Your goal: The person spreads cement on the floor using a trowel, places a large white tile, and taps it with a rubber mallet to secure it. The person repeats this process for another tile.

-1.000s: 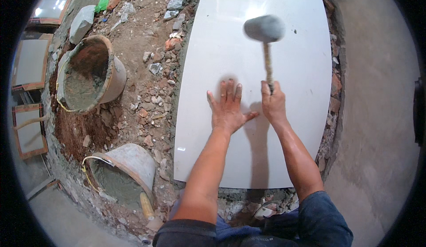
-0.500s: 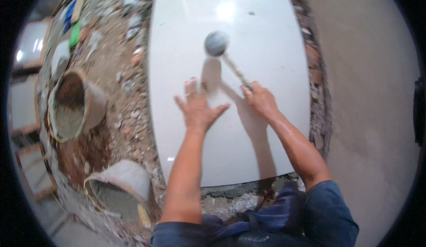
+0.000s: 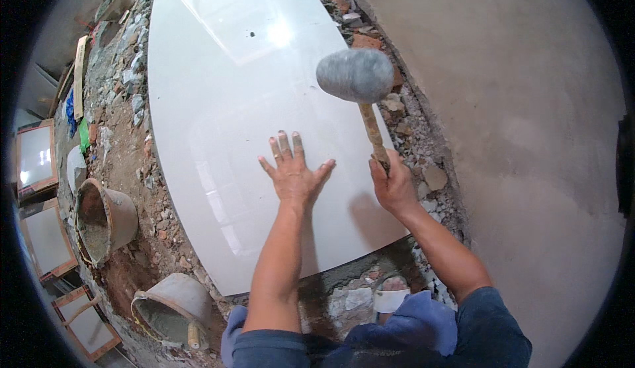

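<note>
A large glossy white tile (image 3: 245, 103) lies flat on the ground in front of me. My left hand (image 3: 292, 173) rests on it palm down, with the fingers spread. In my right hand (image 3: 395, 186) is the wooden handle of a rubber mallet (image 3: 355, 75), gripped near its lower end. The mallet's grey head is raised above the tile's right edge and does not touch it.
Two mortar-smeared buckets, one upper (image 3: 119, 216) and one lower (image 3: 182, 302), lie tipped on the rubble (image 3: 162, 189) at left. Framed panels (image 3: 47, 239) stand at the far left. Broken brick lines the tile's right side, beside a plain smooth surface (image 3: 522, 136). My foot (image 3: 391, 295) shows below the tile.
The mallet has risen off the tile and swung to the right. My left hand stays spread on the tile. The view has turned, so the tile now appears slanted.
</note>
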`<action>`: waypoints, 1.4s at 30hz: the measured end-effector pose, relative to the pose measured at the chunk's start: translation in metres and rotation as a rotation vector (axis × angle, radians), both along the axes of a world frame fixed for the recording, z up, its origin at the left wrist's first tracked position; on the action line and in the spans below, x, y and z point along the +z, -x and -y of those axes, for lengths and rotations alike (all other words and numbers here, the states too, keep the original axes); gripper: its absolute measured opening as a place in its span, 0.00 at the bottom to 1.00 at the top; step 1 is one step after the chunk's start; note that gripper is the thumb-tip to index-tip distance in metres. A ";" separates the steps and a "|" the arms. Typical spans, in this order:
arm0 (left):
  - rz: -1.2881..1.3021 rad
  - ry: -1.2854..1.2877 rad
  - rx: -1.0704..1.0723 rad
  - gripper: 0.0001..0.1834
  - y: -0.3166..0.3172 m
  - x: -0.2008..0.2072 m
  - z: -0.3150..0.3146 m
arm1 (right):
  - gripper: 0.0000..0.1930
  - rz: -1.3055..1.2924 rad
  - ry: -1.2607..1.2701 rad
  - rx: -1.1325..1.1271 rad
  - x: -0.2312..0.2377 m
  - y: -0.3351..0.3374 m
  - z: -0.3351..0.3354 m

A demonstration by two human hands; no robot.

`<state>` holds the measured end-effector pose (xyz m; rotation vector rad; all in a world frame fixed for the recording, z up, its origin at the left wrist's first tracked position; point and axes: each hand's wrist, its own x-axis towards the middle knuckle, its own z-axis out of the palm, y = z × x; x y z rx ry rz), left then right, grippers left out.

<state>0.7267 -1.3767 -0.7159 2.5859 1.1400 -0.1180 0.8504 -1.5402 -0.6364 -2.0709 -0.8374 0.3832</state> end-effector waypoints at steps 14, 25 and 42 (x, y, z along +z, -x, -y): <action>-0.158 -0.012 0.017 0.59 -0.011 0.007 0.002 | 0.21 -0.007 0.254 0.116 -0.028 -0.044 -0.072; -0.045 -0.097 -0.002 0.58 -0.010 0.007 0.002 | 0.19 -0.008 0.330 0.176 -0.028 -0.031 -0.068; -0.326 0.046 0.546 0.63 0.212 0.025 0.012 | 0.14 -0.155 0.084 0.256 0.029 0.033 0.010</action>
